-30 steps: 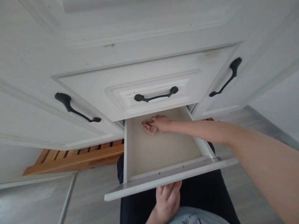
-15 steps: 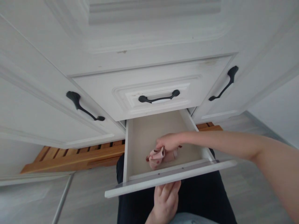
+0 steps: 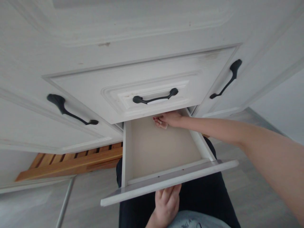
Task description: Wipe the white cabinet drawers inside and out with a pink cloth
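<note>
A white drawer (image 3: pixel 127 152) is pulled out from the cabinet, its pale bottom mostly bare. My left hand (image 3: pixel 166 204) is closed at the outer side of the drawer's front panel, with the fingertips hidden behind it. Deep inside the drawer, near the back, my right hand (image 3: pixel 172 118) is closed on a crumpled pink cloth (image 3: pixel 161 124) with dark red spots. Only a small part of the cloth shows beyond the fingers, and it lies against or just above the drawer bottom.
Above is a closed drawer with a black handle (image 3: pixel 155 98). Cabinet doors at either side carry black handles (image 3: pixel 71 114). A slatted wooden platform (image 3: pixel 71 164) lies under the cabinet at left. My dark-trousered legs (image 3: pixel 197 193) are beneath the drawer, over a grey floor (image 3: pixel 92 196).
My right hand has moved the pink cloth from the front of the drawer to its back. The left hand stays at the front panel, and the view has shifted slightly.
</note>
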Available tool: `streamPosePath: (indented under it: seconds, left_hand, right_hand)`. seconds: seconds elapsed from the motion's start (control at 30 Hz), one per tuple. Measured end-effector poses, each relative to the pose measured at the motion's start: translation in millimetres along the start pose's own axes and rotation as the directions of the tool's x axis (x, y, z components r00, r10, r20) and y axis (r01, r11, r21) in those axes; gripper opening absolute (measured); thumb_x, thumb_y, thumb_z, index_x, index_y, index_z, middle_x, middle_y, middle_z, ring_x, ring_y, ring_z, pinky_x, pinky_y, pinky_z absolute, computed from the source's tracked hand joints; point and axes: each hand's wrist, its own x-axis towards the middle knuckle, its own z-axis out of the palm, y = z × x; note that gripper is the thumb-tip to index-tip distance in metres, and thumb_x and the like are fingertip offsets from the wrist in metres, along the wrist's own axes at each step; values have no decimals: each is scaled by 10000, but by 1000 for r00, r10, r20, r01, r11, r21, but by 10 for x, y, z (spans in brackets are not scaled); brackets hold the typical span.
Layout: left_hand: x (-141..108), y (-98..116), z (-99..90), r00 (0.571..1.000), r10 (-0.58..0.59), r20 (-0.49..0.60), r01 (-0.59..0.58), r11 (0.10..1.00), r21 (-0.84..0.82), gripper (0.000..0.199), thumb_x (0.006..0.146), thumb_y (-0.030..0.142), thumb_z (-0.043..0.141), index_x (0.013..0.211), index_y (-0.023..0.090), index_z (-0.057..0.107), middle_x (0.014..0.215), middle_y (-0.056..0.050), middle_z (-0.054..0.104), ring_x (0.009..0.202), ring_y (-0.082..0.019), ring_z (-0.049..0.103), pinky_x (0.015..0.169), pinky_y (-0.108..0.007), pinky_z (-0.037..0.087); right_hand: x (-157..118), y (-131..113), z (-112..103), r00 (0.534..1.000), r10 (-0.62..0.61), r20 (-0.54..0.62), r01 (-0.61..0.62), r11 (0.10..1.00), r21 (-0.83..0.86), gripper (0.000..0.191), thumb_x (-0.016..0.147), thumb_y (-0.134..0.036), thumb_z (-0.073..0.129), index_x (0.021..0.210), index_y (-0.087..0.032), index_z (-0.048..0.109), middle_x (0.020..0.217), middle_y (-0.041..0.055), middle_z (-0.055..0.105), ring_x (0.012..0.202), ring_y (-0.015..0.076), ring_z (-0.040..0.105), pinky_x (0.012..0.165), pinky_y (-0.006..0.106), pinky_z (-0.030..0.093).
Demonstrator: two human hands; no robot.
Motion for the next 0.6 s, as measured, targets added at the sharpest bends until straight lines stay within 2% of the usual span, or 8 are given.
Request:
streamPosePath:
  seconds: [0.1,0.2,0.3,0.37,0.43,0.5,0.57,0.6]
  left_hand:
    - [-13,1,19,1000,8,-5,-8,1000,18,284,937,113,551,1132,220,727,995,-15,775,974,-164,690,990,-303,496]
    - [-29,5,38,1000,3,-3,-3,1000,9,288,943,122,550,1150,224,722,1007,-11,779,960,-159,695,1001,-311,488]
    - [-38,5,42,1000,8,8,-8,1000,12,292,942,120,553,1159,216,724,1024,-17,780,997,-174,689,991,-321,491]
    - [-34,3,37,1000,23,7,-23,1000,19,305,939,105,546,1166,205,722,1036,-22,780,1015,-175,686,1005,-324,489]
    - [-28,1,33,1000,28,-6,-28,999,17,316,939,95,540,1180,200,717,1045,-23,780,1026,-171,683,1031,-324,483]
    - [-24,0,33,1000,24,-15,-24,1000,-1,323,939,96,542,1196,195,711,1058,-26,778,1050,-175,678,1051,-328,478]
    - [-26,2,43,1000,17,-18,-17,1000,-24,335,935,96,548,1214,193,706,1079,-32,774,1076,-184,672,1060,-333,478]
    - [-28,3,51,1000,13,-23,-14,999,-34,344,930,96,553,1224,194,703,1087,-34,771,1084,-187,670,1058,-332,481]
  right_hand:
    - [-365,-74,117,983,-136,121,158,969,-191,248,953,-197,517,1113,-211,705,1114,119,685,944,224,649,716,281,419]
    - [-809,-256,230,907,-275,318,366,889,-275,284,957,-225,513,1177,-257,689,1066,104,682,862,211,660,631,275,389]
    - [-1122,-416,279,837,-290,464,404,899,-169,302,955,-309,533,1213,-279,687,973,84,692,768,207,656,557,274,335]
    - [-1192,-465,243,828,-249,502,356,925,-129,275,930,-352,575,1154,-282,718,912,65,693,724,196,645,545,269,321]
    - [-1147,-469,155,874,-189,448,282,948,-150,238,911,-395,604,1047,-264,750,880,61,691,726,191,643,565,266,342]
    - [-1004,-443,34,942,-133,307,195,965,-178,274,906,-460,612,969,-238,760,898,80,692,805,218,658,619,276,390]
    - [-793,-391,-91,994,-29,109,37,996,-78,269,886,-435,654,900,-185,753,969,126,695,952,276,656,707,313,443]
    - [-674,-355,-147,999,48,22,-48,999,23,244,881,-389,671,871,-155,741,1014,151,692,1021,302,642,756,335,463]
